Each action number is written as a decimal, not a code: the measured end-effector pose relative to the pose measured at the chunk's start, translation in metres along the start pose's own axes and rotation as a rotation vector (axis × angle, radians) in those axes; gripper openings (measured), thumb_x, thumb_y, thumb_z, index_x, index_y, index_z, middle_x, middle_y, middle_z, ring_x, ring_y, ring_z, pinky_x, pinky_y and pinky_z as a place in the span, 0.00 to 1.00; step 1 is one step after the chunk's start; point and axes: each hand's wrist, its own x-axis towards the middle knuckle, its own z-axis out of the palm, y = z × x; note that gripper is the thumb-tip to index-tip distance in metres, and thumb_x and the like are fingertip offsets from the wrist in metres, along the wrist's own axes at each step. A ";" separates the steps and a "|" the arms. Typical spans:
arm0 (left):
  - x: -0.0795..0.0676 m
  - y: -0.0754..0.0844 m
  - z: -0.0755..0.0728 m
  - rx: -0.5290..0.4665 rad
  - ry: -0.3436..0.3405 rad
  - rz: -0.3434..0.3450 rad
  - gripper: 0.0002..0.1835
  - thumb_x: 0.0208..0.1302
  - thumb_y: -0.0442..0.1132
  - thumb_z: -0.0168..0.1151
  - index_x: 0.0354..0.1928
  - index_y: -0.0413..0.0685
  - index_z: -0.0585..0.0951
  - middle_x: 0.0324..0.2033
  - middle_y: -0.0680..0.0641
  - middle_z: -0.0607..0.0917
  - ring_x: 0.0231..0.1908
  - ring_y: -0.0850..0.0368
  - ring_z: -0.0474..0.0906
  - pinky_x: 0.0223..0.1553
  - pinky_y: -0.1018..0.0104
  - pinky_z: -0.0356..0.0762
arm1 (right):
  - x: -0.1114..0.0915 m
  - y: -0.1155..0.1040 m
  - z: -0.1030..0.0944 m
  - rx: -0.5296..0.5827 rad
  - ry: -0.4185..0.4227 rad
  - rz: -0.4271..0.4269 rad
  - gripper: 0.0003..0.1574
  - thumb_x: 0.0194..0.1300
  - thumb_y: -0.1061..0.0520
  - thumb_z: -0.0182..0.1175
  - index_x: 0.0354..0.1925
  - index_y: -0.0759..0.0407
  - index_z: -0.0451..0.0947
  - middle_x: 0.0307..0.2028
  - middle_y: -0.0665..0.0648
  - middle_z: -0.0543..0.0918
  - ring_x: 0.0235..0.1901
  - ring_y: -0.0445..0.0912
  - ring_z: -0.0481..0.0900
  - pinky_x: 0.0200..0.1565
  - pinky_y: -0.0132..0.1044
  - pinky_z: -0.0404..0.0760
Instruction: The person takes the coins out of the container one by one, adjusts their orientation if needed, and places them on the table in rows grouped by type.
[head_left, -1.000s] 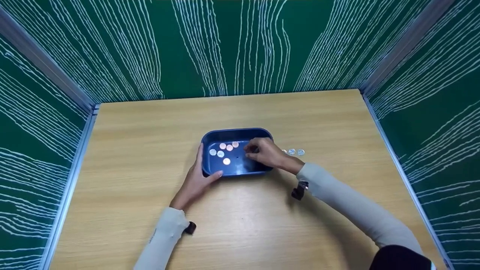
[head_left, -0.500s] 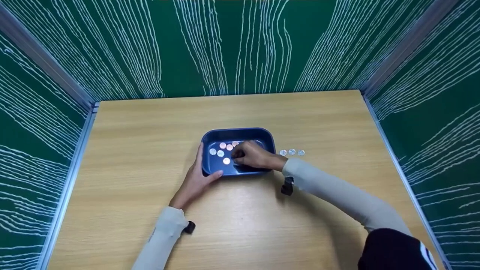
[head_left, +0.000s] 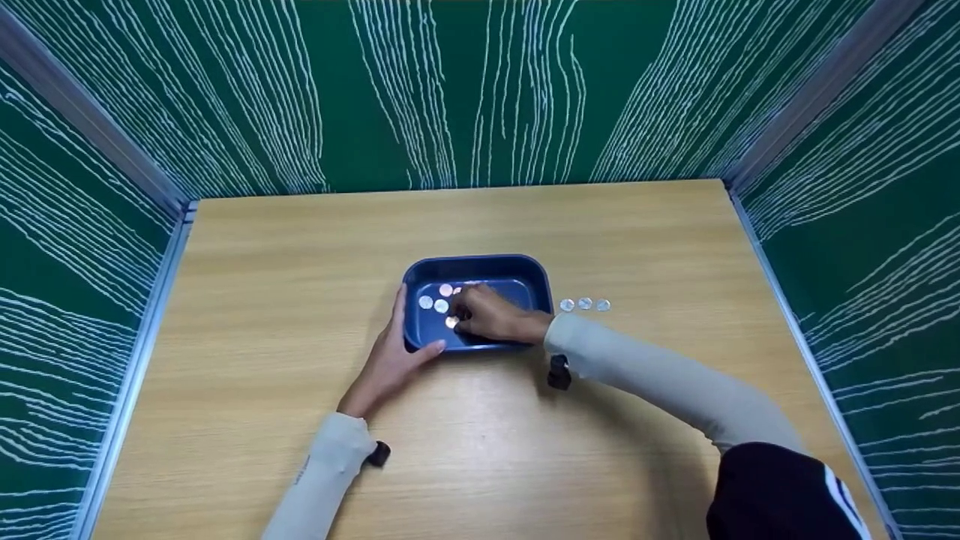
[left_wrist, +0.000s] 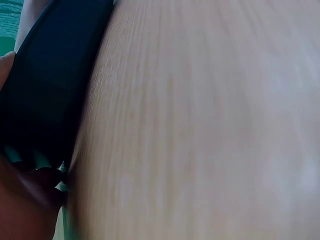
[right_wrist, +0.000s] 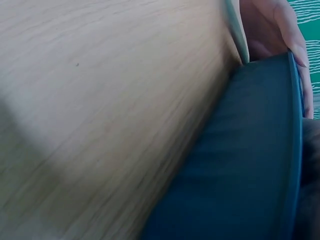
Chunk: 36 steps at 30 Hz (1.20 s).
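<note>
A dark blue plastic tray point(head_left: 420, 334) stands on the table. My left hand point(head_left: 388, 351) grips its left end, with the thumb over the front rim and the fingers along the side wall. My right hand point(head_left: 491, 313) reaches down inside the tray, fingers bent, the fingertips close to a copper coin point(head_left: 451, 322). Whether they pinch a coin is hidden. Silver coins point(head_left: 441, 306) lie at the tray's left, and a copper coin point(head_left: 445, 289) lies farther back. In the left wrist view the tray wall point(left_wrist: 50, 75) fills the left side.
Three silver coins point(head_left: 585, 304) lie in a row on the wooden table point(head_left: 480, 427), right of the tray. Green panels point(head_left: 525, 90) with white wavy lines enclose the table at the back and sides. The right forearm point(head_left: 645, 367) crosses the table's right part.
My right hand has moved left inside the tray, toward the copper coins, now covering some of them. The leftmost coin in the row is fully visible again. My left hand has stayed put.
</note>
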 end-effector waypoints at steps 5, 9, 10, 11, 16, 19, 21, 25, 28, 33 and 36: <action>0.001 -0.001 0.001 -0.005 -0.002 0.016 0.66 0.69 0.55 0.78 0.91 0.64 0.36 0.88 0.39 0.52 0.81 0.37 0.61 0.80 0.38 0.60 | 0.001 0.001 0.002 -0.042 -0.009 0.027 0.07 0.66 0.66 0.73 0.43 0.64 0.89 0.37 0.58 0.88 0.39 0.48 0.83 0.43 0.48 0.84; 0.002 -0.002 0.001 0.000 0.000 0.023 0.67 0.69 0.56 0.78 0.91 0.63 0.36 0.88 0.38 0.52 0.81 0.37 0.61 0.80 0.38 0.61 | 0.004 0.014 0.007 -0.041 -0.018 0.058 0.05 0.70 0.62 0.73 0.43 0.60 0.85 0.37 0.54 0.86 0.38 0.46 0.81 0.42 0.45 0.83; 0.002 -0.002 0.002 -0.001 0.001 0.021 0.66 0.69 0.55 0.78 0.91 0.64 0.36 0.88 0.38 0.52 0.80 0.36 0.62 0.79 0.38 0.61 | 0.004 0.011 0.006 -0.042 -0.025 0.062 0.06 0.71 0.62 0.72 0.43 0.61 0.84 0.37 0.55 0.86 0.38 0.48 0.81 0.41 0.45 0.82; 0.002 -0.002 0.002 -0.002 0.002 0.020 0.66 0.69 0.55 0.78 0.91 0.64 0.36 0.88 0.38 0.53 0.80 0.36 0.62 0.79 0.38 0.62 | 0.003 0.011 0.005 -0.048 -0.022 0.063 0.05 0.72 0.62 0.71 0.43 0.60 0.83 0.37 0.54 0.85 0.37 0.47 0.81 0.41 0.44 0.82; 0.001 0.000 0.002 -0.012 0.008 0.011 0.66 0.69 0.52 0.78 0.91 0.65 0.37 0.87 0.38 0.53 0.79 0.36 0.64 0.78 0.37 0.65 | -0.006 -0.015 -0.011 -0.070 -0.014 0.081 0.02 0.74 0.66 0.67 0.44 0.62 0.83 0.35 0.55 0.87 0.35 0.44 0.80 0.38 0.41 0.80; 0.000 -0.001 0.001 -0.008 0.009 0.011 0.66 0.69 0.53 0.78 0.91 0.65 0.37 0.88 0.38 0.53 0.80 0.36 0.63 0.78 0.37 0.64 | -0.010 -0.016 -0.016 -0.041 0.004 0.085 0.01 0.75 0.65 0.67 0.43 0.63 0.85 0.34 0.55 0.87 0.34 0.45 0.81 0.38 0.43 0.81; 0.000 -0.002 0.001 -0.008 0.009 0.013 0.66 0.70 0.52 0.78 0.91 0.65 0.37 0.88 0.38 0.53 0.80 0.36 0.62 0.78 0.37 0.63 | -0.013 -0.015 -0.018 -0.014 0.015 0.087 0.02 0.75 0.65 0.67 0.44 0.63 0.86 0.35 0.55 0.89 0.35 0.45 0.83 0.40 0.44 0.83; -0.002 -0.003 0.002 -0.009 0.014 0.011 0.66 0.69 0.52 0.78 0.91 0.65 0.37 0.88 0.38 0.52 0.81 0.35 0.61 0.78 0.37 0.63 | -0.024 -0.015 -0.023 0.008 0.037 0.096 0.04 0.74 0.65 0.68 0.46 0.64 0.87 0.39 0.56 0.91 0.39 0.46 0.87 0.45 0.46 0.88; -0.001 -0.003 0.002 -0.008 0.014 0.008 0.66 0.69 0.53 0.78 0.91 0.65 0.37 0.88 0.38 0.52 0.81 0.35 0.61 0.78 0.36 0.63 | -0.032 -0.015 -0.028 0.019 0.056 0.089 0.05 0.72 0.67 0.68 0.46 0.63 0.87 0.40 0.56 0.91 0.41 0.46 0.88 0.47 0.46 0.88; 0.000 -0.003 0.002 0.002 0.012 0.015 0.67 0.67 0.57 0.78 0.91 0.65 0.37 0.87 0.38 0.54 0.79 0.35 0.63 0.77 0.36 0.66 | -0.043 -0.018 -0.036 0.025 0.070 0.099 0.05 0.72 0.67 0.67 0.44 0.61 0.87 0.37 0.54 0.91 0.37 0.44 0.87 0.43 0.44 0.87; 0.001 -0.003 0.002 0.008 0.012 0.024 0.68 0.66 0.59 0.78 0.91 0.64 0.38 0.87 0.38 0.55 0.78 0.36 0.65 0.76 0.37 0.66 | -0.048 -0.019 -0.041 0.017 0.086 0.105 0.05 0.72 0.68 0.67 0.43 0.61 0.87 0.37 0.54 0.91 0.37 0.44 0.87 0.43 0.44 0.87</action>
